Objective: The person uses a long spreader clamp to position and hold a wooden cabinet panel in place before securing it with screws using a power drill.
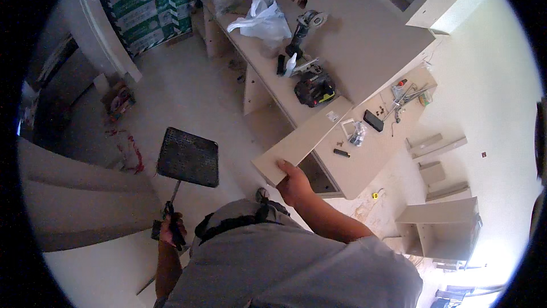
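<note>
My right hand (293, 184) is closed round the near end of a long beige board (305, 140), thumb on its top face. The board's far end reaches the cabinet, and a small white label is stuck there. Low at the left, my left hand (172, 231) is wrapped round the black handle (181, 239) of a tool whose exact kind I cannot make out. A thin metal rod (175, 191) rises from that hand to a square black perforated plate (188, 157). Whether rod and handle are one piece is unclear.
On the beige cabinet top (364, 46) stand an angle grinder (305, 29), a white plastic bag (263, 17), a white bottle (290, 65) and a black power tool (314, 89). Small hardware and a black box (373, 120) lie beyond the board. A yellow tape measure (375, 196) rests on the floor.
</note>
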A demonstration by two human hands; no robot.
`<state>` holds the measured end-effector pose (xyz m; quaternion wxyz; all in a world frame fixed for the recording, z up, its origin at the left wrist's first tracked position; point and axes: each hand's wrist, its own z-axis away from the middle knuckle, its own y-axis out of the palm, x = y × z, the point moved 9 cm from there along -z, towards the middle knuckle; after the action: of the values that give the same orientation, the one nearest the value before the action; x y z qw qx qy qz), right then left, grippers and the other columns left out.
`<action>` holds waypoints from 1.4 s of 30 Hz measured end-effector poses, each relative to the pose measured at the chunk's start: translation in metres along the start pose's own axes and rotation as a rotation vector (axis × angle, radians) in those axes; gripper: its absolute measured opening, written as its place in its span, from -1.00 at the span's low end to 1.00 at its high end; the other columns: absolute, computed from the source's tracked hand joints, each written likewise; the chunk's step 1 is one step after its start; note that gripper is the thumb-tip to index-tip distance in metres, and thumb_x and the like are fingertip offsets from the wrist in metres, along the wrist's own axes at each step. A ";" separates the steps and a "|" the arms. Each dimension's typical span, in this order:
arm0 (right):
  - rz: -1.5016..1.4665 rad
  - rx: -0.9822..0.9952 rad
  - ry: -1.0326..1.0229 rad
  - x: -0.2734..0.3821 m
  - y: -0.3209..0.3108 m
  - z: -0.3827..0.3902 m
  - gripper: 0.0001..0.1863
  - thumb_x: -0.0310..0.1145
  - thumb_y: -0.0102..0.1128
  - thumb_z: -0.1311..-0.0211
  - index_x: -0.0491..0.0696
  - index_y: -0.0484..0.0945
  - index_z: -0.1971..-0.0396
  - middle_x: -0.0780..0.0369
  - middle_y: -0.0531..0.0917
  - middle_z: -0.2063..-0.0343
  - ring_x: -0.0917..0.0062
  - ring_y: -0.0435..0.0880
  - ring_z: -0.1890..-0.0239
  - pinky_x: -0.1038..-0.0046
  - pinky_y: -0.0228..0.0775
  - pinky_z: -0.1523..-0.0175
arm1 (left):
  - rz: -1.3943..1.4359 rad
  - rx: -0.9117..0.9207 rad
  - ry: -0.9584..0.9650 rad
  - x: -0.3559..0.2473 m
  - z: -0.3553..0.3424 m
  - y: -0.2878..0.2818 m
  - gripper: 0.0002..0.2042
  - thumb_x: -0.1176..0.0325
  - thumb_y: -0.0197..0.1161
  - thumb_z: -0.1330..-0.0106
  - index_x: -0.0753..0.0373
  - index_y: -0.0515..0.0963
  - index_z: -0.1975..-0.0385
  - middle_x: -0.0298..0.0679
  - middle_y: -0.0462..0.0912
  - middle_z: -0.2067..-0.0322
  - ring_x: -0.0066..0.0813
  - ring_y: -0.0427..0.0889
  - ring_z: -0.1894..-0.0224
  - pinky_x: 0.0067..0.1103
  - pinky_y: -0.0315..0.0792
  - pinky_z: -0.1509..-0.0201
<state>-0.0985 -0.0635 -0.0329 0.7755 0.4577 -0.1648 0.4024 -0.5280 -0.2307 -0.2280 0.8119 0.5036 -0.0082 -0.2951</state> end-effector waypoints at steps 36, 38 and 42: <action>1.100 -0.138 -0.945 0.496 -0.010 0.119 -0.31 -0.03 0.44 -0.14 -0.30 0.48 -0.05 0.08 0.69 0.25 0.33 0.77 0.26 0.41 0.61 0.17 | 0.052 -0.341 -0.010 0.098 -0.050 -0.065 -0.70 -0.01 0.14 -0.34 0.04 0.47 0.51 -0.36 0.48 0.66 -0.41 0.42 0.68 -0.49 0.36 0.58; 1.108 -0.333 -0.957 0.518 -0.011 0.105 -0.29 -0.01 0.50 -0.10 -0.31 0.49 -0.01 0.10 0.69 0.30 0.40 0.76 0.38 0.38 0.58 0.28 | 0.016 -0.411 -0.001 0.101 -0.045 -0.062 -0.71 0.00 0.14 -0.34 0.05 0.47 0.50 -0.35 0.48 0.64 -0.40 0.42 0.67 -0.49 0.36 0.57; 1.186 -0.450 -0.989 0.560 -0.015 0.081 -0.30 0.14 0.58 0.03 -0.28 0.59 0.32 0.13 0.69 0.55 0.45 0.72 0.55 0.45 0.53 0.44 | -0.037 -0.489 0.030 0.115 -0.040 -0.057 -0.72 0.00 0.15 -0.34 0.05 0.48 0.47 -0.33 0.50 0.62 -0.38 0.44 0.65 -0.47 0.38 0.54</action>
<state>0.2706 0.1295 0.3506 0.3434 0.2518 -0.7819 0.4553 -0.4478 -0.2725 -0.3265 0.9041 0.2964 0.0848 -0.2958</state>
